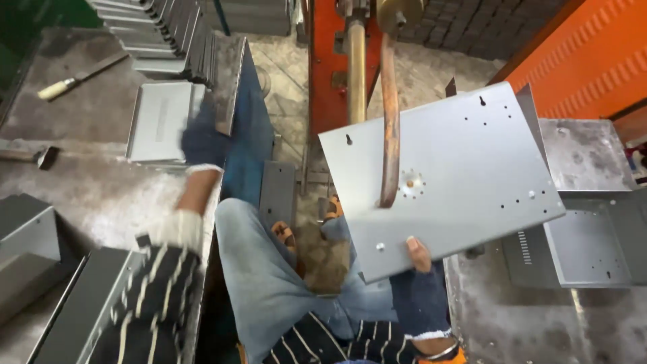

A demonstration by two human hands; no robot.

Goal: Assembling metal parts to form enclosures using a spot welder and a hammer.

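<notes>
My right hand, in a dark fingerless glove, grips the near edge of a large grey sheet-metal panel with small punched holes. The panel is tilted and sits under a curved copper welding arm whose tip touches it near a ring of small holes. My left hand, also in a dark glove, reaches out to the left and rests on or just above a small grey metal part lying on the left bench. Whether the fingers grip that part is blurred.
Several stacked grey metal parts stand at the back left. A white-handled tool and a hammer lie on the left bench. Grey trays sit on the right bench. An orange machine column rises ahead, and my knees are below it.
</notes>
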